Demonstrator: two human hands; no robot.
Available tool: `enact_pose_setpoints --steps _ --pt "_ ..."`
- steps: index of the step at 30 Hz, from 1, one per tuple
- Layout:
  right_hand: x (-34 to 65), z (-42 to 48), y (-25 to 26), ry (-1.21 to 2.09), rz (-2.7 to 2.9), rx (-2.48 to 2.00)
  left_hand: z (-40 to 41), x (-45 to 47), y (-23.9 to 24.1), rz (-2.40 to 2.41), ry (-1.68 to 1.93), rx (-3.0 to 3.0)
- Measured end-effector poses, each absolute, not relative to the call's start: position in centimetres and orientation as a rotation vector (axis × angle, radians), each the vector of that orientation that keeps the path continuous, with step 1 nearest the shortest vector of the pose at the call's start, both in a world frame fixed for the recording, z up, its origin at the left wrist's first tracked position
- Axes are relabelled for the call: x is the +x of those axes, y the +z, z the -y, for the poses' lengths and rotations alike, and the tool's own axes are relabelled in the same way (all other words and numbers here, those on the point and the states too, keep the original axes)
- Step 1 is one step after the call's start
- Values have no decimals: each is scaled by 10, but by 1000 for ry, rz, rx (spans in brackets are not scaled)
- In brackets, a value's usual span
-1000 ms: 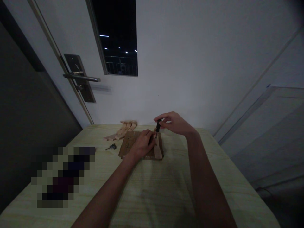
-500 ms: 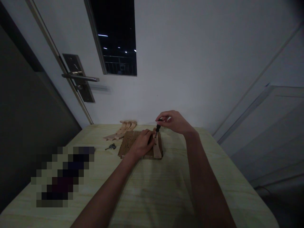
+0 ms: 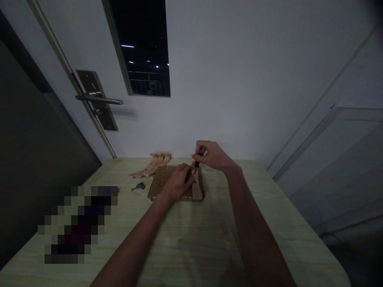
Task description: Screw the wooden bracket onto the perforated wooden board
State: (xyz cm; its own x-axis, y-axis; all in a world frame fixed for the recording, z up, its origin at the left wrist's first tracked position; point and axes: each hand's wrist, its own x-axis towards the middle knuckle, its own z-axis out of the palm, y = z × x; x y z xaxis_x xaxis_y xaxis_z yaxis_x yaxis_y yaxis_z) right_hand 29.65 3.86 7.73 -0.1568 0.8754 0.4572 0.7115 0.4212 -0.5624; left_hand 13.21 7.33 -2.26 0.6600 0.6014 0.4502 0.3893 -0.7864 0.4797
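Note:
My right hand (image 3: 212, 154) is closed around the black handle of a screwdriver (image 3: 196, 164), held steeply with its tip down at a curved pale wooden piece (image 3: 197, 192). That piece lies along the right side of a brown slab (image 3: 160, 178) with small holes in its left part. Across the slab rests my left hand (image 3: 178, 181), its thumb and fingers bent and gripping the wooden piece close to the screwdriver tip. Whether a screw sits under the tip is too small to tell.
More curved wooden pieces (image 3: 157, 162) lie at the back of the table (image 3: 179, 247). A small pile of dark screws (image 3: 140, 186) is left of the slab. Further left is a blurred-out item (image 3: 80, 227). A white door (image 3: 209, 79) with a metal handle (image 3: 104, 99) rises behind.
My right hand has turned a little at the wrist, its fingers shifting round the screwdriver handle. My left hand stays on the slab. The whole view has shifted slightly.

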Motion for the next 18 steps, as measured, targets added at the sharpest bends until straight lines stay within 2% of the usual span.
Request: enact_pose_setpoints --steps 18 --pt "312 -31 81 437 1957 -1336 -75 131 -26 -786 865 2523"
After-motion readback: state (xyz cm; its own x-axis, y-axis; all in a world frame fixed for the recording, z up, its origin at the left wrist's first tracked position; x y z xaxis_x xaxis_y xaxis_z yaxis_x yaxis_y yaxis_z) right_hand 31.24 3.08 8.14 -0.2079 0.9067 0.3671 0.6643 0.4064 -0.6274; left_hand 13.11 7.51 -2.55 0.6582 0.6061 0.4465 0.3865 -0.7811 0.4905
